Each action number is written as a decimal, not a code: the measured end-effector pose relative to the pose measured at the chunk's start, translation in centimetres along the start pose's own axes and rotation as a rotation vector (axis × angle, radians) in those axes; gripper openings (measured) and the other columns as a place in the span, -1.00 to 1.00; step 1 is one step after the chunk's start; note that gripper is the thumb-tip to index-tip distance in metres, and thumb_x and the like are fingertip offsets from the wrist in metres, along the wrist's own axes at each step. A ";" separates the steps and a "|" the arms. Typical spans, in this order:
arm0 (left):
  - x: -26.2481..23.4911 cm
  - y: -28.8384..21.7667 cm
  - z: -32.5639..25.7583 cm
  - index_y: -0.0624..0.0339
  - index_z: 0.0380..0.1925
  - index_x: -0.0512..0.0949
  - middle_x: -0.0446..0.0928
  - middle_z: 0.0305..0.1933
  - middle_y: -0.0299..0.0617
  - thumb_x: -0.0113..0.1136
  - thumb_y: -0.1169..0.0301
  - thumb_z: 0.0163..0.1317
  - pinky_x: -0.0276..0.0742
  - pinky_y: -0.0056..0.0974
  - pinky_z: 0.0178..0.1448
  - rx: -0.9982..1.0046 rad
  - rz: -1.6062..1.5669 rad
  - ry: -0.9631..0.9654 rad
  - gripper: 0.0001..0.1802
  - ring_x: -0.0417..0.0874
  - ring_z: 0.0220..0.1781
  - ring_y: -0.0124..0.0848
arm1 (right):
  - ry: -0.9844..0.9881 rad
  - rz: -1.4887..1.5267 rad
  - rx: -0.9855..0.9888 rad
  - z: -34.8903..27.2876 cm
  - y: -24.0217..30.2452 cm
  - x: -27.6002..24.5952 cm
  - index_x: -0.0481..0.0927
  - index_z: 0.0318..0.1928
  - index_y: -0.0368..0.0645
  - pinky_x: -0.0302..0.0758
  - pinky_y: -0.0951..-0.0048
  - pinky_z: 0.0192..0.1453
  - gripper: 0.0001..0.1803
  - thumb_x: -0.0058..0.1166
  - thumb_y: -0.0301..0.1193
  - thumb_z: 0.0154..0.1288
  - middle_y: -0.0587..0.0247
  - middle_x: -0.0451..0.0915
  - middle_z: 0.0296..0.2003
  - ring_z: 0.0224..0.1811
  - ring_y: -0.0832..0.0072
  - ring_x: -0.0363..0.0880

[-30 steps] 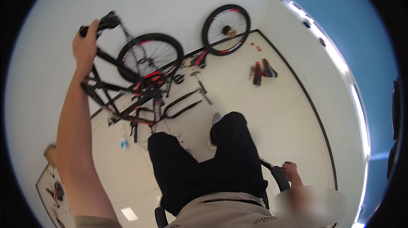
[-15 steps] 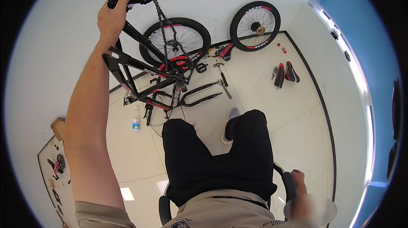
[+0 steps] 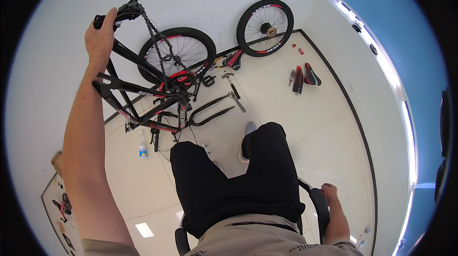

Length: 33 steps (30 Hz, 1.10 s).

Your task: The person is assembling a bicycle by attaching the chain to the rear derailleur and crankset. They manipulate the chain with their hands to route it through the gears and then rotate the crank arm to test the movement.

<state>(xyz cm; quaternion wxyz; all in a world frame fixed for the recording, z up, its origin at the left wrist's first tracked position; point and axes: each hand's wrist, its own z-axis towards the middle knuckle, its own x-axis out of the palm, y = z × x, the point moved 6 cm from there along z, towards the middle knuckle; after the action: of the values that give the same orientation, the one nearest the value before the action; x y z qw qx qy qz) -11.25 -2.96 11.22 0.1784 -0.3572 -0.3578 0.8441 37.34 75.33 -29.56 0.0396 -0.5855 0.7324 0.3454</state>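
My left hand [image 3: 101,36] is closed around the rear end of a black bicycle frame [image 3: 138,89], its thumb on top. A loose chain [image 3: 153,31] hangs from that end down to the red chainring [image 3: 183,79]. The frame is tilted and has no wheels on it. My right hand [image 3: 329,192] is low on the right beside the chair's armrest [image 3: 320,210]. Its fingers are curled, and whatever may be inside them is hidden. A black fork [image 3: 210,117] lies on the floor in front of my knees.
One wheel [image 3: 191,46] leans behind the frame; another wheel [image 3: 265,28] stands against the wall. A hammer [image 3: 232,85], a wrench [image 3: 237,102], a pedal [image 3: 209,81], saddles [image 3: 312,74] and a plastic bottle [image 3: 143,146] are on the tiles. A cardboard box [image 3: 57,163] is at far left.
The whole view has shifted, so most things appear further left. My left hand keeps its hold on the frame. My right forearm shows more fully beside the armrest.
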 end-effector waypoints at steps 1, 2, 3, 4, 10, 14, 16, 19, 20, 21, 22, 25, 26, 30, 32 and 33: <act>0.0 0.1 0.1 0.20 -0.42 0.64 0.55 -0.45 -0.29 0.26 -0.21 0.11 0.42 -0.28 -0.10 0.000 0.003 -0.004 -0.40 0.51 -0.32 -0.39 | -0.001 0.010 0.002 0.0 -0.1 0.1 0.42 0.23 -0.30 0.58 0.30 -0.40 -0.53 0.02 -0.43 0.33 0.00 0.66 -0.26 -0.46 0.35 0.63; 0.0 0.1 0.1 0.20 -0.42 0.64 0.54 -0.45 -0.29 0.26 -0.21 0.11 0.41 -0.29 -0.10 -0.001 0.005 -0.008 -0.40 0.51 -0.32 -0.39 | -0.001 0.019 0.005 0.0 -0.1 0.2 0.42 0.23 -0.30 0.59 0.29 -0.39 -0.53 0.02 -0.43 0.33 -0.01 0.66 -0.26 -0.46 0.35 0.63; 0.0 0.2 0.2 0.19 -0.42 0.64 0.54 -0.45 -0.30 0.26 -0.21 0.11 0.41 -0.29 -0.09 -0.001 0.007 -0.013 -0.40 0.50 -0.31 -0.40 | 0.010 0.025 0.010 0.1 -0.1 0.3 0.42 0.23 -0.30 0.59 0.29 -0.39 -0.53 0.01 -0.43 0.33 -0.01 0.66 -0.26 -0.46 0.34 0.63; 0.0 0.3 0.3 0.19 -0.42 0.64 0.54 -0.44 -0.29 0.26 -0.21 0.11 0.41 -0.29 -0.09 -0.002 0.006 -0.009 -0.40 0.50 -0.31 -0.40 | 0.021 0.031 0.015 0.1 -0.1 0.3 0.42 0.23 -0.30 0.59 0.28 -0.38 -0.53 0.01 -0.43 0.33 -0.01 0.66 -0.26 -0.45 0.34 0.63; 0.0 -0.2 -0.1 0.19 -0.44 0.64 0.54 -0.45 -0.30 0.27 -0.21 0.12 0.40 -0.29 -0.10 0.017 0.014 -0.014 -0.41 0.49 -0.31 -0.43 | 0.012 0.029 0.031 -0.4 0.1 0.4 0.42 0.24 -0.29 0.60 0.28 -0.39 -0.52 0.01 -0.41 0.34 -0.01 0.66 -0.27 -0.45 0.33 0.64; 0.3 0.1 0.2 0.19 -0.46 0.64 0.54 -0.48 -0.33 0.29 -0.18 0.13 0.41 -0.30 -0.14 0.040 -0.050 -0.020 -0.43 0.48 -0.35 -0.45 | 0.022 0.053 0.030 0.5 -0.4 0.0 0.43 0.24 -0.26 0.59 0.28 -0.40 -0.53 0.01 -0.40 0.34 0.00 0.66 -0.28 -0.45 0.33 0.64; 0.3 0.2 0.2 0.19 -0.47 0.63 0.53 -0.50 -0.33 0.29 -0.17 0.14 0.41 -0.30 -0.17 0.058 -0.069 -0.024 -0.44 0.48 -0.37 -0.46 | -0.001 0.044 0.039 0.4 -0.3 -0.2 0.44 0.24 -0.24 0.58 0.30 -0.41 -0.53 0.01 -0.39 0.34 0.01 0.66 -0.28 -0.46 0.34 0.63; 0.5 0.5 0.4 0.19 -0.44 0.66 0.59 -0.48 -0.29 0.29 -0.17 0.14 0.44 -0.28 -0.15 0.074 -0.042 -0.024 -0.43 0.53 -0.36 -0.44 | 0.001 0.019 0.031 0.5 -0.3 -0.1 0.45 0.23 -0.22 0.57 0.33 -0.42 -0.54 0.02 -0.39 0.34 0.02 0.66 -0.28 -0.46 0.35 0.63; 0.3 0.2 0.2 0.19 -0.43 0.66 0.60 -0.47 -0.27 0.28 -0.18 0.14 0.45 -0.27 -0.13 0.068 -0.024 -0.016 -0.43 0.54 -0.35 -0.42 | 0.003 0.005 0.021 0.6 -0.3 -0.4 0.45 0.23 -0.22 0.56 0.34 -0.43 -0.54 0.02 -0.39 0.34 0.02 0.66 -0.28 -0.47 0.35 0.63; 0.2 0.0 0.0 0.19 -0.42 0.67 0.62 -0.46 -0.26 0.28 -0.18 0.13 0.46 -0.27 -0.12 0.060 -0.005 -0.009 -0.43 0.56 -0.34 -0.41 | -0.001 0.003 0.009 0.6 -0.2 -0.3 0.46 0.22 -0.23 0.54 0.38 -0.47 -0.54 0.02 -0.39 0.33 0.02 0.66 -0.28 -0.48 0.38 0.62; -0.2 0.2 0.2 0.19 -0.42 0.67 0.63 -0.45 -0.25 0.26 -0.19 0.13 0.47 -0.25 -0.10 0.069 0.012 -0.020 -0.42 0.58 -0.33 -0.38 | 0.006 -0.032 -0.010 0.4 0.4 0.2 0.46 0.22 -0.24 0.52 0.40 -0.49 -0.54 0.03 -0.40 0.32 0.02 0.66 -0.29 -0.48 0.39 0.61; -1.1 -0.2 -0.4 0.17 -0.40 0.67 0.65 -0.44 -0.20 0.23 -0.21 0.11 0.49 -0.20 -0.05 0.094 0.034 -0.025 -0.41 0.63 -0.30 -0.29 | 0.038 -0.044 -0.024 0.3 1.2 0.9 0.47 0.20 -0.28 0.45 0.47 -0.55 -0.54 0.04 -0.42 0.30 0.04 0.65 -0.32 -0.53 0.45 0.55; -1.4 -0.6 -0.5 0.17 -0.39 0.66 0.65 -0.43 -0.19 0.22 -0.21 0.11 0.49 -0.18 -0.04 0.097 0.062 -0.026 -0.40 0.63 -0.29 -0.28 | 0.025 -0.136 -0.097 0.8 1.3 1.0 0.53 0.13 -0.31 0.45 0.47 -0.50 -0.58 0.07 -0.43 0.28 0.10 0.64 -0.36 -0.52 0.46 0.53; 0.0 -4.6 -3.2 0.26 -0.45 0.62 0.63 -0.46 -0.11 0.20 0.00 0.24 0.47 -0.15 -0.18 0.043 -0.072 0.040 -0.52 0.57 -0.38 -0.30 | 0.115 -0.471 -0.549 6.4 -3.1 -3.2 0.69 -0.21 -0.33 0.45 0.43 -0.35 -0.77 0.11 -0.44 0.21 0.32 0.56 -0.48 -0.44 0.53 0.49; -0.9 -3.7 -3.0 0.27 -0.47 0.60 0.62 -0.47 -0.11 0.21 -0.01 0.23 0.48 -0.15 -0.18 0.075 -0.081 0.009 -0.52 0.57 -0.39 -0.30 | 0.173 -0.597 -0.662 9.0 -3.9 -3.4 0.69 -0.22 -0.34 0.44 0.44 -0.34 -0.77 0.11 -0.44 0.20 0.34 0.56 -0.48 -0.44 0.54 0.48; -1.1 -3.4 -2.9 0.27 -0.47 0.60 0.62 -0.48 -0.11 0.21 -0.01 0.22 0.48 -0.15 -0.18 0.071 -0.076 0.001 -0.52 0.58 -0.39 -0.29 | 0.192 -0.631 -0.706 9.6 -4.0 -3.4 0.69 -0.22 -0.34 0.44 0.45 -0.34 -0.77 0.11 -0.44 0.20 0.34 0.56 -0.48 -0.44 0.54 0.48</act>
<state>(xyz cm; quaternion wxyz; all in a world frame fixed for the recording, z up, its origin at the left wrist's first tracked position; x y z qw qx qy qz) -8.19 0.16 12.81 0.2228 -0.3372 -0.3410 0.8487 38.62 83.10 -37.09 -0.1262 -0.7859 0.3575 0.4884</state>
